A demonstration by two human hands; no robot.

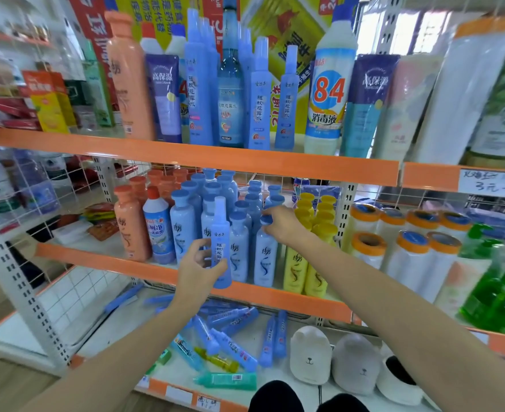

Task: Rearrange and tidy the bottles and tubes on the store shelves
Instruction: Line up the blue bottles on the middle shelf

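My left hand grips a slim blue spray bottle, held upright in front of the middle shelf. My right hand grips the blue cap of a pale blue shampoo bottle that stands in the front row of that shelf. Around it stand several more blue shampoo bottles, with orange ones to the left and yellow ones to the right. Matching blue spray bottles stand on the top shelf. Blue tubes lie scattered on the bottom shelf.
The top shelf also holds a white "84" disinfectant bottle, an orange bottle and purple tubes. White rolls with orange caps and green bottles fill the right side. Plush slippers sit at the bottom.
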